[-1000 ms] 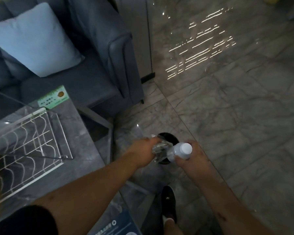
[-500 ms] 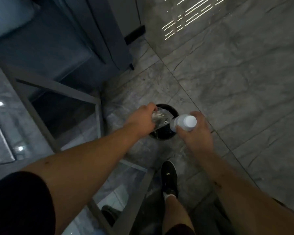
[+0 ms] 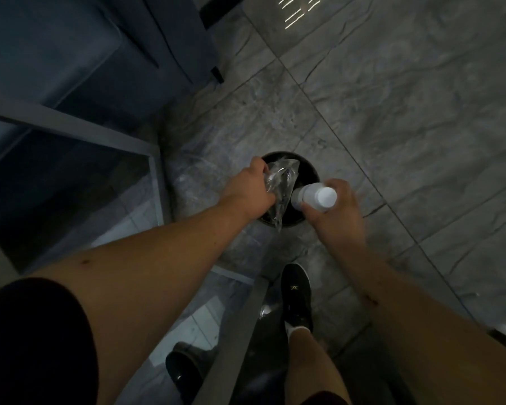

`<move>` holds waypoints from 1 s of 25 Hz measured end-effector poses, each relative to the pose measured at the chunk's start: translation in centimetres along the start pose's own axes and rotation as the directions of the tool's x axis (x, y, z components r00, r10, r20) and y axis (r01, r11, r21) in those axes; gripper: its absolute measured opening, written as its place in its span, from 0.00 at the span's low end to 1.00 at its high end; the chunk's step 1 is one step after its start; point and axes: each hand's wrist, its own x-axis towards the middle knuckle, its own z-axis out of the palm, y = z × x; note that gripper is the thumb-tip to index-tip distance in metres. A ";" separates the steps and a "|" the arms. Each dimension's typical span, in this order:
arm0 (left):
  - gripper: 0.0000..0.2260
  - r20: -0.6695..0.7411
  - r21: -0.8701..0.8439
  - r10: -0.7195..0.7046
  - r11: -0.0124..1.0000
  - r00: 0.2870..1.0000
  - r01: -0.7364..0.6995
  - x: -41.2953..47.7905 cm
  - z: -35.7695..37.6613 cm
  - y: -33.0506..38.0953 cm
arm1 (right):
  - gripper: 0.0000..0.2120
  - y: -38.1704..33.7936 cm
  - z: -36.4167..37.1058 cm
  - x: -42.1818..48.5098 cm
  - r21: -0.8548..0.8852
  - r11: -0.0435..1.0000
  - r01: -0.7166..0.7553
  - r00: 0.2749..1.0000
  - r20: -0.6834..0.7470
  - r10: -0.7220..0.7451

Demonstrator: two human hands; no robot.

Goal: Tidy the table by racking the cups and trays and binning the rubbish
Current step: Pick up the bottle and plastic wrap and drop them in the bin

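Above the bin [image 3: 306, 171], left hand [image 3: 249, 191] clutches clear wrapper [image 3: 281, 182], right hand [image 3: 338, 220] a bottle [image 3: 316, 197]; table frame [image 3: 158, 182] just left.

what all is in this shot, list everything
bin: 1, black, round, on the floor at centre
plastic wrapper: 1, clear, crumpled, over the bin's mouth
bottle: 1, white with white cap, over the bin's right edge
table: 1, glass top, grey frame, left
sofa: 1, blue-grey, upper left
floor: grey marble tiles, right and centre
shoes: 2, black, bottom centre, one seen through the glass
left hand: 1, grips the wrapper
right hand: 1, holds the bottle
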 end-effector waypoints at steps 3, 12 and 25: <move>0.24 0.012 -0.017 -0.020 1.000 1.000 0.021 1.0 1.8 -1.2 | 0.30 1.4 2.0 0.7 -0.002 1.000 0.008 1.000 0.002 -0.008; 0.21 0.059 0.014 -0.028 1.000 0.998 0.028 4.1 5.4 -2.2 | 0.30 4.1 5.2 2.7 -0.011 1.000 0.021 1.000 -0.022 -0.021; 0.29 0.115 0.099 -0.089 0.992 0.989 0.078 5.7 8.2 -2.3 | 0.31 6.0 6.9 5.2 -0.079 0.997 0.004 0.999 -0.032 -0.006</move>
